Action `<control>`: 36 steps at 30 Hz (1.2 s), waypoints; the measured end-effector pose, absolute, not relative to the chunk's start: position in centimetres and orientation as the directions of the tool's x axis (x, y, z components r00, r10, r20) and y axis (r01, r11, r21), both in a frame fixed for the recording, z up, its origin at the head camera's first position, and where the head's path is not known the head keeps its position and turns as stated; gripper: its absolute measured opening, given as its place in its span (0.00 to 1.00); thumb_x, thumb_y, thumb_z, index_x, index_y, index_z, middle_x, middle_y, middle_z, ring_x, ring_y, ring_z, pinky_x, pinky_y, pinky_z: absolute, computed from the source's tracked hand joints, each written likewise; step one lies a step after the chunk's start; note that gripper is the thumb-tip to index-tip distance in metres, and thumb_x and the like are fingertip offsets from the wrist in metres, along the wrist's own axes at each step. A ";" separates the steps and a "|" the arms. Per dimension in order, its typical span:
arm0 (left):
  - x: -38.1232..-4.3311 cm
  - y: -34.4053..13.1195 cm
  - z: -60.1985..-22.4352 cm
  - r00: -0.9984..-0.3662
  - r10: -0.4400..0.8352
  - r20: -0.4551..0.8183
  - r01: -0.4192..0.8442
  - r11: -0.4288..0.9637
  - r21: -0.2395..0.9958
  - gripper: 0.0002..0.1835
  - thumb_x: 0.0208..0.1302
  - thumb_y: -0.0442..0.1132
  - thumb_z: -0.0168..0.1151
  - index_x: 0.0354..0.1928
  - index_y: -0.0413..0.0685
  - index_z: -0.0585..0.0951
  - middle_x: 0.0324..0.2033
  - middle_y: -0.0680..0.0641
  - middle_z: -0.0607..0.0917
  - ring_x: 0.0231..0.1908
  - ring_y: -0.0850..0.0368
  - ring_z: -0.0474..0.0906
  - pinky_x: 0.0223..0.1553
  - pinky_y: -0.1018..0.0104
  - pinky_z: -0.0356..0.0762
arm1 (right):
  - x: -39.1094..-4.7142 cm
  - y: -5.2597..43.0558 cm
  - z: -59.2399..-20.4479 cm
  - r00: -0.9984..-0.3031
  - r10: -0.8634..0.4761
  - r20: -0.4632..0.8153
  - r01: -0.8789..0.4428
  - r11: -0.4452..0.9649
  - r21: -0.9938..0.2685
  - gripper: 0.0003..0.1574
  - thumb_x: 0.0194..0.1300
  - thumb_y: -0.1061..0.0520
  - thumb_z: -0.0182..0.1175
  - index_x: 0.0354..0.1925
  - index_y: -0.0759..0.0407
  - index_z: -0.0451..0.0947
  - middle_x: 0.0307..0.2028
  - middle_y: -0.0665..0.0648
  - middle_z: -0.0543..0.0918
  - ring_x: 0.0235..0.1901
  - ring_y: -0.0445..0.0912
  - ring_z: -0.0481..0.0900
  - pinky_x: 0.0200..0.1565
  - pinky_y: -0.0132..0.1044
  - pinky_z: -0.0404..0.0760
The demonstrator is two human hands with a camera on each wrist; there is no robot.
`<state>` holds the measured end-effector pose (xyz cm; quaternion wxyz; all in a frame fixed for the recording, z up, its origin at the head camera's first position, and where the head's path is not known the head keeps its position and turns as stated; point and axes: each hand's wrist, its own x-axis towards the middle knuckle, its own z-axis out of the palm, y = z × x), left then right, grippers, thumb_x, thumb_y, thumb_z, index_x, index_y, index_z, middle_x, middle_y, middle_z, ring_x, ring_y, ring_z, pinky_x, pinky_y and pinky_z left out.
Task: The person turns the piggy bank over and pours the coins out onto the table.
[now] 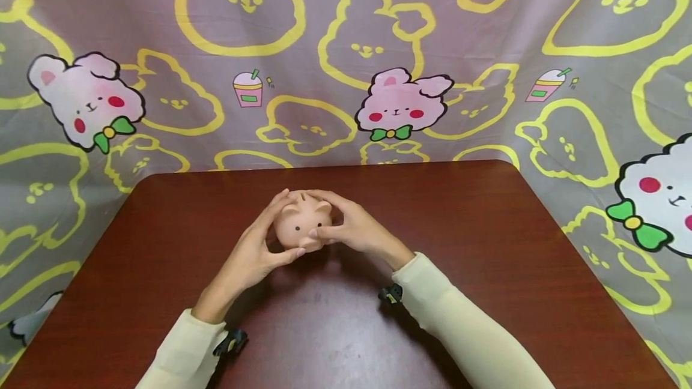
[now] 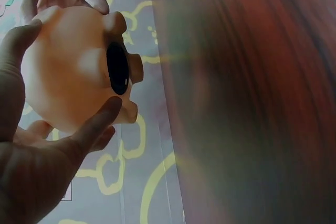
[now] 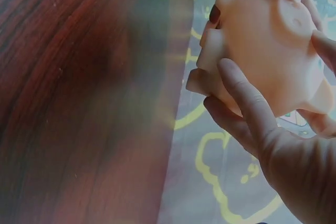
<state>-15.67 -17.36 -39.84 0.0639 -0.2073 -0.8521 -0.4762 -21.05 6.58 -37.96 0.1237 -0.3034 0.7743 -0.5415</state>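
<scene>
A peach-coloured piggy bank [image 1: 294, 222] is held between both hands over the table, its face and coin slot showing in the head view. The left hand [image 1: 250, 258] grips its left side, thumb low and fingers over the far side. On the other side the right hand [image 1: 361, 228] holds it, with the thumb near the snout. Seen from the left wrist, a black plug [image 2: 118, 68] sits in the underside between stubby feet, close to a finger of the left hand. In the right wrist view, the feet [image 3: 211, 48] point left, clear of the tabletop.
The dark red-brown wooden table [image 1: 465, 221] has rounded far corners. A cloth curtain [image 1: 324, 17] with cartoon animals hangs behind it and along both sides. Small black devices are strapped at both wrists, one by the right sleeve [image 1: 459, 311].
</scene>
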 end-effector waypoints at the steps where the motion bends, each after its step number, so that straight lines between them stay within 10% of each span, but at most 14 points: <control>1: -15.6 -17.3 -39.8 -0.908 0.281 0.312 0.413 0.471 0.779 0.53 0.56 0.32 0.81 0.80 0.59 0.63 0.83 0.44 0.57 0.73 0.42 0.68 0.66 0.60 0.74 | -21.0 6.6 -37.9 -0.786 -0.600 0.147 -0.351 0.238 -0.905 0.44 0.67 0.54 0.73 0.76 0.41 0.68 0.71 0.47 0.75 0.58 0.47 0.78 0.52 0.47 0.85; 6: -15.4 -17.0 -39.4 -0.917 0.252 0.311 0.395 0.451 0.800 0.50 0.56 0.32 0.80 0.78 0.56 0.64 0.82 0.44 0.59 0.71 0.41 0.71 0.59 0.74 0.76 | -20.8 6.7 -37.8 -0.790 -0.580 0.198 -0.394 0.233 -0.889 0.41 0.68 0.53 0.72 0.75 0.44 0.69 0.71 0.48 0.75 0.67 0.47 0.74 0.68 0.57 0.74; 14: -15.3 -17.0 -38.4 -0.933 0.275 0.230 0.301 0.250 0.920 0.50 0.61 0.28 0.76 0.79 0.56 0.59 0.76 0.41 0.67 0.62 0.38 0.76 0.44 0.66 0.88 | -20.4 6.6 -37.6 -0.792 -0.545 0.274 -0.421 0.164 -0.892 0.43 0.68 0.58 0.72 0.76 0.51 0.68 0.73 0.51 0.74 0.73 0.47 0.72 0.70 0.49 0.75; 36: -15.5 -16.3 -37.2 -0.962 0.270 0.050 0.073 0.074 0.995 0.44 0.73 0.30 0.63 0.82 0.56 0.51 0.76 0.40 0.65 0.50 0.51 0.86 0.42 0.58 0.89 | -19.4 7.4 -38.5 -0.690 -0.600 0.405 -0.605 0.171 -0.777 0.57 0.55 0.64 0.79 0.78 0.52 0.65 0.78 0.56 0.65 0.75 0.52 0.65 0.59 0.42 0.84</control>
